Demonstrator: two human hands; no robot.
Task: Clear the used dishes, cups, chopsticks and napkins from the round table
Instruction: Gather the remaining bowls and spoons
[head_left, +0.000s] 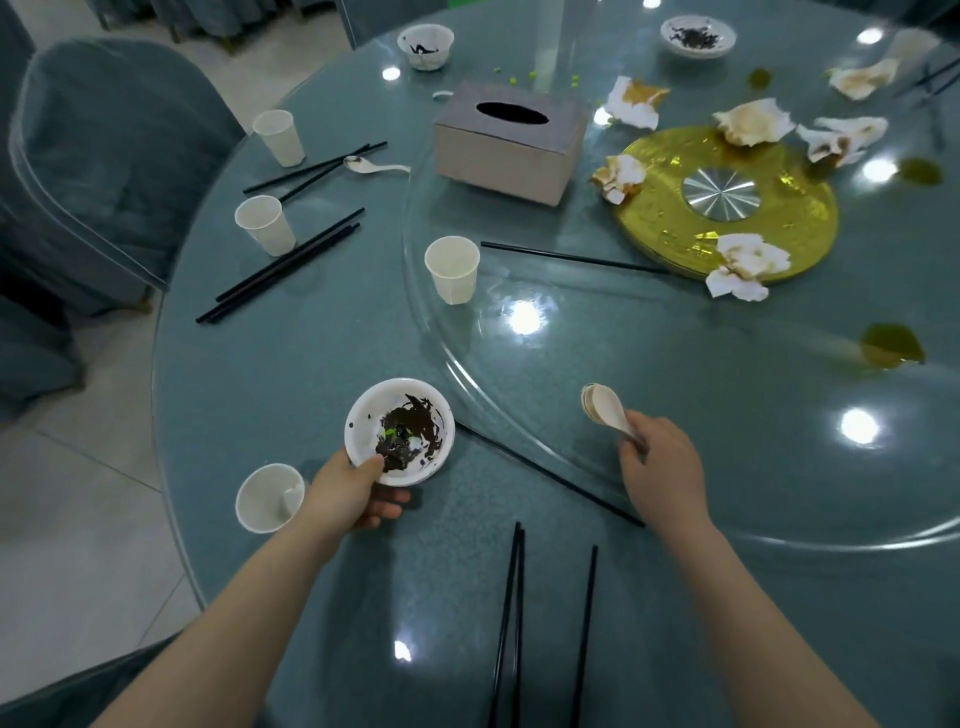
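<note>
Left hand (358, 493) grips dirty bowl (399, 431), thumb over near rim. Right hand (660, 467) pinches stacked spoons (602, 408) by handles, bowls pointing away-left. Bowl lies left of spoons; likely spoons go in.

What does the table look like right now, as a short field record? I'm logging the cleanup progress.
left hand: left hand grips the dirty bowl by its rim
right hand: right hand holds stacked white spoons
paper cups: four upright, one beside the left hand
chopsticks: black chopsticks lie near the table edge
napkins: crumpled napkins on the glass turntable
tissue box: tissue box on the turntable
</note>
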